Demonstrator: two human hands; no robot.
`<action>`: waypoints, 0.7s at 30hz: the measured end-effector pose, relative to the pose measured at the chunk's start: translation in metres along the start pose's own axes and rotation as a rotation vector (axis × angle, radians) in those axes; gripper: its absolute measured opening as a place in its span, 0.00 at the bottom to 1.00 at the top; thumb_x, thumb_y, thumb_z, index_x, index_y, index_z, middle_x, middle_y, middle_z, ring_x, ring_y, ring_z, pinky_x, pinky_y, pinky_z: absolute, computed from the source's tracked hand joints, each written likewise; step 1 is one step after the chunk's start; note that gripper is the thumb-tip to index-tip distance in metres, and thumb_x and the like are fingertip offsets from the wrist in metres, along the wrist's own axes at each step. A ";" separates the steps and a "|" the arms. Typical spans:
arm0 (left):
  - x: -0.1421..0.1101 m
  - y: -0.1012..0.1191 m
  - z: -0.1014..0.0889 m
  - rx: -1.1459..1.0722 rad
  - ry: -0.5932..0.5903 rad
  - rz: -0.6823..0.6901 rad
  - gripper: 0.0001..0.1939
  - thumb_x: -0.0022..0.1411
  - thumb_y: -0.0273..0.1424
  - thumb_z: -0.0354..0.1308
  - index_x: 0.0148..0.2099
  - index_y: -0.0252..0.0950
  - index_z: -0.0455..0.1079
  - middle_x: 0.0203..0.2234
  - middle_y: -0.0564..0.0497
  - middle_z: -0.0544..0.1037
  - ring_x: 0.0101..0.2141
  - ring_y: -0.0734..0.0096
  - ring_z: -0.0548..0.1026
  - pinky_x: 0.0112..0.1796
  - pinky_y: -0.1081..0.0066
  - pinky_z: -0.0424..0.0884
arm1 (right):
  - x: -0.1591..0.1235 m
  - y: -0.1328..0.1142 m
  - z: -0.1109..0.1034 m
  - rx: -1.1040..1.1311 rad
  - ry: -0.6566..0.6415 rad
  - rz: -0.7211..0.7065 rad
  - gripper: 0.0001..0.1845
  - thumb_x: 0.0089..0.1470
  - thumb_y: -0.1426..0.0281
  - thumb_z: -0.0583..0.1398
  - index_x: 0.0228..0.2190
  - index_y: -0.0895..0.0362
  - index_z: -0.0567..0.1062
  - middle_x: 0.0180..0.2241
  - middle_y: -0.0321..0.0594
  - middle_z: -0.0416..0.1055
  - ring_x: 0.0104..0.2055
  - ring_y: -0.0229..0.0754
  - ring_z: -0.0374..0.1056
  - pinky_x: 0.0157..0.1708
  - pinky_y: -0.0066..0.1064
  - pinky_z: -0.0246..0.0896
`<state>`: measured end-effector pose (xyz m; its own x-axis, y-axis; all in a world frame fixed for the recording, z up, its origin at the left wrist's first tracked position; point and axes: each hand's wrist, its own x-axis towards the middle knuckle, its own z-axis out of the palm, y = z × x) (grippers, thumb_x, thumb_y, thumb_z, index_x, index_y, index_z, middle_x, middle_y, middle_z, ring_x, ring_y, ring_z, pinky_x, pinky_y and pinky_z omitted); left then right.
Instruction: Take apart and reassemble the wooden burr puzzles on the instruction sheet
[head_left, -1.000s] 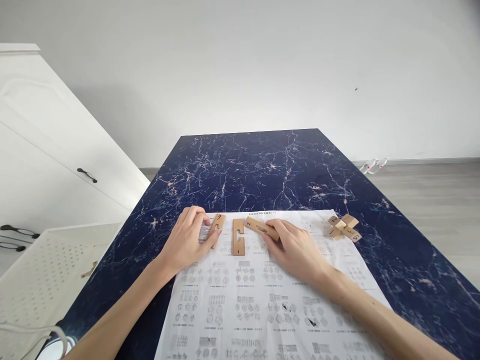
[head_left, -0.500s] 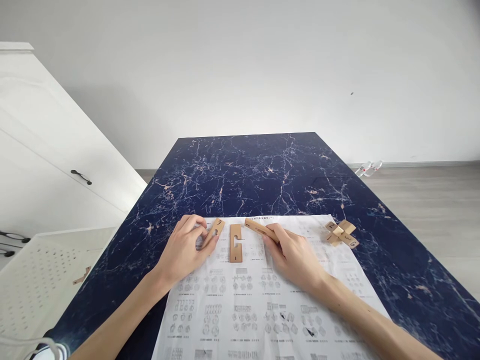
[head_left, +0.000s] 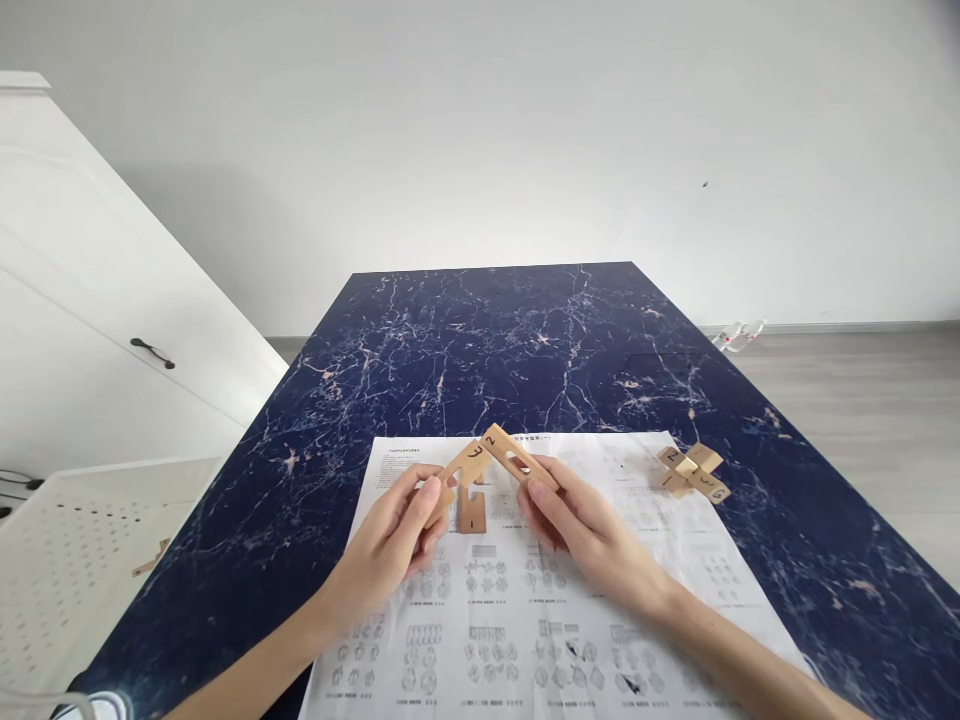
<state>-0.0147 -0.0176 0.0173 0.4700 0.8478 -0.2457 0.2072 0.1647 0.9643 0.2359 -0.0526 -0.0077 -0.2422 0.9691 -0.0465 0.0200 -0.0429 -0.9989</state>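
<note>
My left hand (head_left: pixel 401 525) is closed on a notched wooden puzzle piece marked 3 (head_left: pixel 469 462), tilted up to the right. In the fingers of my right hand (head_left: pixel 574 510) is a slotted wooden puzzle piece marked 2 (head_left: pixel 517 458), slanting up to the left. The upper ends of the two pieces meet or overlap in view; whether they touch I cannot tell. Below them a third notched piece, marked 1 (head_left: pixel 472 515), lies on the printed sheet (head_left: pixel 442 620), its upper part partly covered by the left piece.
An assembled cross of numbered wooden pieces (head_left: pixel 691 470) sits at the sheet's right edge. The dark blue marbled table (head_left: pixel 487 340) reaches toward the wall. A white cabinet (head_left: pixel 97 260) and a perforated white surface (head_left: pixel 90 560) are at the left. A clear object (head_left: pixel 739 335) shows beyond the right table edge.
Both hands have lifted their pieces off the sheet and turned them. The left one moved right, bringing the ends of pieces 3 and 2 together over piece 1.
</note>
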 end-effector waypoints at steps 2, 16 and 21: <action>-0.001 0.000 0.002 -0.052 -0.059 -0.025 0.24 0.78 0.55 0.49 0.53 0.39 0.64 0.26 0.60 0.61 0.21 0.79 0.54 0.21 0.74 0.54 | -0.002 0.000 0.003 0.059 -0.049 0.010 0.18 0.78 0.54 0.50 0.45 0.53 0.71 0.30 0.32 0.64 0.29 0.37 0.58 0.32 0.33 0.60; -0.003 -0.006 0.002 -0.120 -0.152 -0.105 0.26 0.79 0.54 0.50 0.64 0.41 0.61 0.26 0.60 0.66 0.21 0.79 0.54 0.23 0.72 0.52 | -0.010 0.010 0.012 -0.297 0.032 -0.269 0.29 0.78 0.67 0.49 0.75 0.42 0.58 0.50 0.44 0.74 0.43 0.45 0.74 0.48 0.42 0.80; -0.003 -0.006 0.000 -0.114 -0.183 -0.096 0.25 0.80 0.53 0.48 0.65 0.40 0.60 0.26 0.60 0.66 0.21 0.78 0.54 0.24 0.72 0.53 | -0.010 0.011 0.010 -0.406 0.065 -0.344 0.31 0.77 0.69 0.50 0.76 0.41 0.57 0.71 0.45 0.64 0.68 0.52 0.69 0.66 0.50 0.72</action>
<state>-0.0172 -0.0211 0.0119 0.6026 0.7218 -0.3404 0.1647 0.3049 0.9380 0.2283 -0.0649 -0.0186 -0.2403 0.9243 0.2964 0.3266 0.3645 -0.8720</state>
